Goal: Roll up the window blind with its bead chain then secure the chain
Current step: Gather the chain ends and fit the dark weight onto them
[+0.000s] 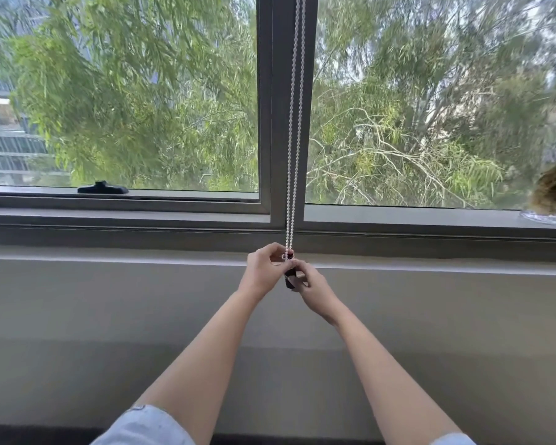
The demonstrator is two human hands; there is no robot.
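Observation:
A white bead chain (294, 130) hangs in two strands down the grey centre post of the window. Its lower loop ends at a small dark chain holder (290, 280) fixed on the wall just under the sill. My left hand (264, 271) pinches the bottom of the chain at the top of the holder. My right hand (312, 285) grips the holder from the right and partly hides it. The blind itself is out of view above; both panes show bare glass.
A grey window sill (142, 220) runs across the view with a plain wall below. A black window handle (102, 187) sits on the left frame. A clear glass vase (541, 216) with dried plant stands on the sill at far right.

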